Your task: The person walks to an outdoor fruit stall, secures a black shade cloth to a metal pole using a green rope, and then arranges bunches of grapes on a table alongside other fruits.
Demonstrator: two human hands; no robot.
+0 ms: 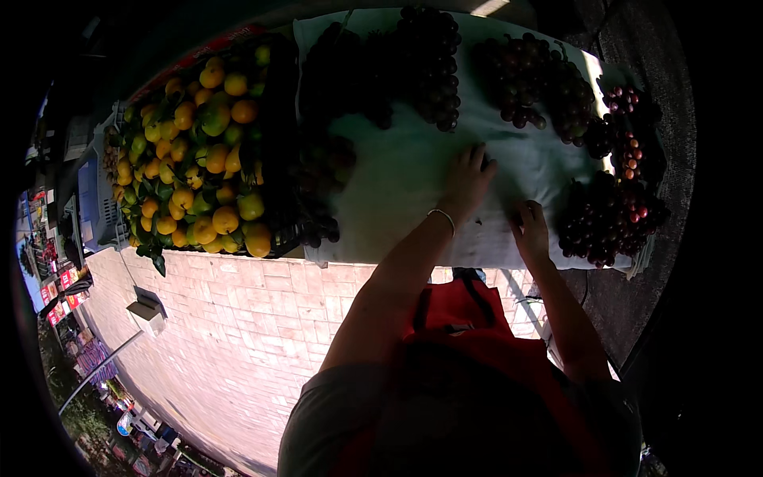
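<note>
My left hand (468,179), with a thin pale bracelet (444,219) at the wrist, reaches over a pale green-white cloth (387,197). Its fingers are spread against the cloth with nothing visible in them. Nearer my body, my right hand (530,234) is low over the same cloth, thumb and fingers apart; shadow hides whether it touches. Dark grape bunches (596,223) lie just right of that hand. Beyond my hands are more grape bunches (429,71) and another cluster (530,83). A small dark bit (478,222) sits on the cloth between my wrists.
Left of the cloth, a dark crate (290,238) holds many orange and green citrus fruits (202,149), some with leaves. More dark grapes (322,229) border it, in shadow. Sunlit paving (250,310) extends below. A dark surface (656,77) runs along the right.
</note>
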